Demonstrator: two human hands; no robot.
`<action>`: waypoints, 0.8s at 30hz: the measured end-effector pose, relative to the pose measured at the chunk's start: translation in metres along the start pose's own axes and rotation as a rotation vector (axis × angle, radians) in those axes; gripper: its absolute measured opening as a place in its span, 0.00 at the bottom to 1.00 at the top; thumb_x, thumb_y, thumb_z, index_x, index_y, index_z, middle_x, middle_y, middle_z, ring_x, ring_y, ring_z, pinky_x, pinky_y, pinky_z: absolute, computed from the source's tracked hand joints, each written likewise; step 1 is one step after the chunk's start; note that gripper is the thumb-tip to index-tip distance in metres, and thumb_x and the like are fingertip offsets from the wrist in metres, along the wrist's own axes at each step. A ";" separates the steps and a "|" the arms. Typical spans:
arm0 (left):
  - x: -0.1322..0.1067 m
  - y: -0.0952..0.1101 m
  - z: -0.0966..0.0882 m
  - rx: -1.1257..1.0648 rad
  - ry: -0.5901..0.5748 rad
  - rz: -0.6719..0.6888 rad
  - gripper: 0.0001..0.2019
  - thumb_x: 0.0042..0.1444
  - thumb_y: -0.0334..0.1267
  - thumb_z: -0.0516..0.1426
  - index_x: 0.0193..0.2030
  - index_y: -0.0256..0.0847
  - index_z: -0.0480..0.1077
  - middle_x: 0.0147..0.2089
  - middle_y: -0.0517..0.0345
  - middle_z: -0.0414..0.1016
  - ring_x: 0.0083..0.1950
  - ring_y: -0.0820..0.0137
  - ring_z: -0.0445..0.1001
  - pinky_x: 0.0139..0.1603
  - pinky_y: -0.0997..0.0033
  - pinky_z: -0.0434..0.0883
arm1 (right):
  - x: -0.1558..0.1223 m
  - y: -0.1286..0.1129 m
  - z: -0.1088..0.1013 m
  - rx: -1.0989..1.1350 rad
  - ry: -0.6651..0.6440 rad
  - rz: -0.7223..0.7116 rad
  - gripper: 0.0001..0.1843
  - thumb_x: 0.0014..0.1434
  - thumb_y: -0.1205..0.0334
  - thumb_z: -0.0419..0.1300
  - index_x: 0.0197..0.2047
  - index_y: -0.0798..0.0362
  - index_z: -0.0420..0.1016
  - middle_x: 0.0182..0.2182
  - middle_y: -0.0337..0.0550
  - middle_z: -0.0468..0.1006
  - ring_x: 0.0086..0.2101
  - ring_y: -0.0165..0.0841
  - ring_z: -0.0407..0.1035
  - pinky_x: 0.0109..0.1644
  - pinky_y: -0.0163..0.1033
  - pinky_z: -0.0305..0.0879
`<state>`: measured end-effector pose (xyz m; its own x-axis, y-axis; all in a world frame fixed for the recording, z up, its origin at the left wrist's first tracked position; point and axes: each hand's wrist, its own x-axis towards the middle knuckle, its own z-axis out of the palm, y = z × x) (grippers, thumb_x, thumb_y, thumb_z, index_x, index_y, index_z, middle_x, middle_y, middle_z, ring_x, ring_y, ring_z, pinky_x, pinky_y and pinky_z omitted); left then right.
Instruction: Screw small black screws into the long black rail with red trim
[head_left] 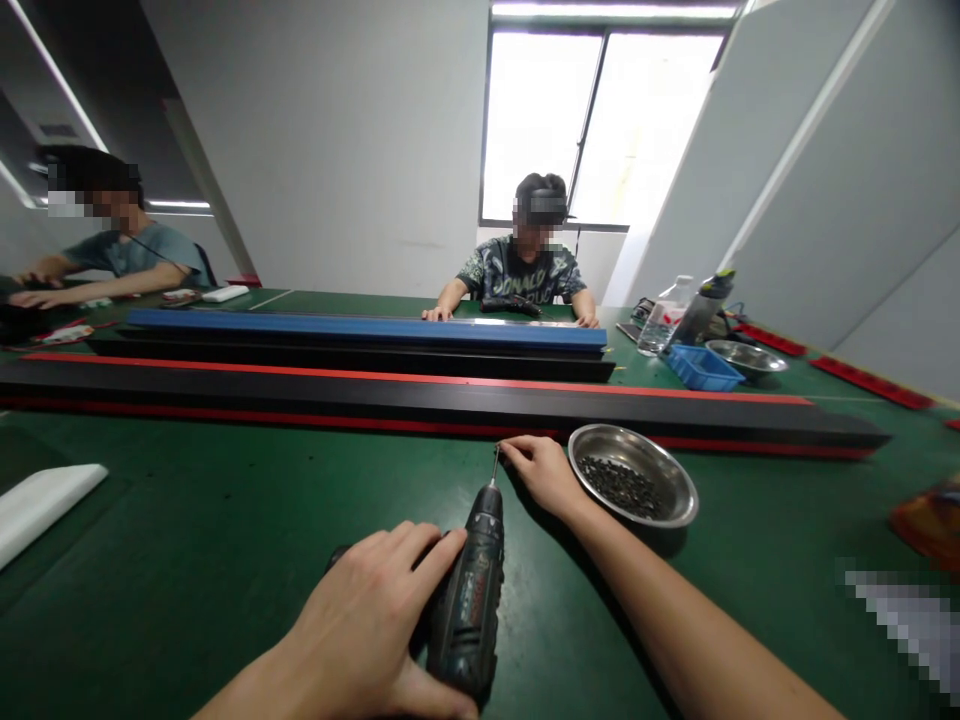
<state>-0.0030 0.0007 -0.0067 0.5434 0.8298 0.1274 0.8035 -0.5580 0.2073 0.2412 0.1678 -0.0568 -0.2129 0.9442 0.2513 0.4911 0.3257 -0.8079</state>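
Head view: left grip is wrapped round a dark drill at bottom centre, long axis running up the frame, its bit ending right by the fingertips of the right grip, though I can't tell if those are pinching anything tiny. That right grip is the nearer one to the steel bowl of small dark pieces and the long black-and-red bar crossing mid-frame, roughly square to the drill. All on a green tabletop, with co-workers upper left and top centre, window behind.
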 end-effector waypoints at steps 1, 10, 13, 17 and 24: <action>0.000 0.000 0.000 0.002 0.000 0.002 0.59 0.38 0.81 0.65 0.70 0.40 0.67 0.57 0.41 0.77 0.51 0.46 0.79 0.53 0.44 0.77 | 0.000 0.000 0.000 0.001 -0.002 -0.003 0.18 0.67 0.53 0.59 0.42 0.53 0.89 0.40 0.48 0.88 0.40 0.44 0.81 0.47 0.44 0.72; 0.001 -0.002 0.002 0.020 0.016 0.024 0.60 0.40 0.84 0.61 0.70 0.40 0.66 0.58 0.40 0.77 0.52 0.48 0.79 0.54 0.47 0.77 | -0.002 -0.006 -0.001 -0.011 0.022 0.006 0.20 0.66 0.52 0.57 0.40 0.54 0.89 0.37 0.48 0.88 0.38 0.43 0.81 0.47 0.43 0.72; 0.002 -0.002 0.001 0.018 0.006 0.023 0.60 0.40 0.83 0.62 0.70 0.40 0.66 0.59 0.40 0.77 0.51 0.47 0.79 0.53 0.46 0.77 | -0.003 -0.008 -0.001 -0.016 0.031 0.006 0.20 0.66 0.52 0.57 0.40 0.53 0.89 0.37 0.48 0.88 0.39 0.43 0.81 0.48 0.44 0.72; 0.002 -0.002 -0.001 -0.001 -0.003 0.024 0.59 0.41 0.83 0.61 0.70 0.39 0.66 0.59 0.39 0.77 0.51 0.46 0.79 0.53 0.44 0.77 | -0.003 -0.008 0.000 -0.006 0.034 0.005 0.20 0.65 0.52 0.57 0.41 0.52 0.89 0.37 0.48 0.88 0.39 0.43 0.81 0.50 0.45 0.73; 0.002 -0.002 -0.001 -0.007 -0.004 0.017 0.55 0.44 0.78 0.64 0.70 0.40 0.67 0.59 0.40 0.77 0.52 0.47 0.79 0.54 0.45 0.77 | -0.002 -0.008 -0.001 0.018 0.034 0.013 0.18 0.65 0.54 0.58 0.42 0.51 0.89 0.41 0.49 0.88 0.42 0.43 0.82 0.52 0.46 0.75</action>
<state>-0.0037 0.0029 -0.0054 0.5580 0.8200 0.1273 0.7922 -0.5721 0.2124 0.2389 0.1632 -0.0504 -0.1778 0.9495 0.2586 0.4780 0.3131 -0.8207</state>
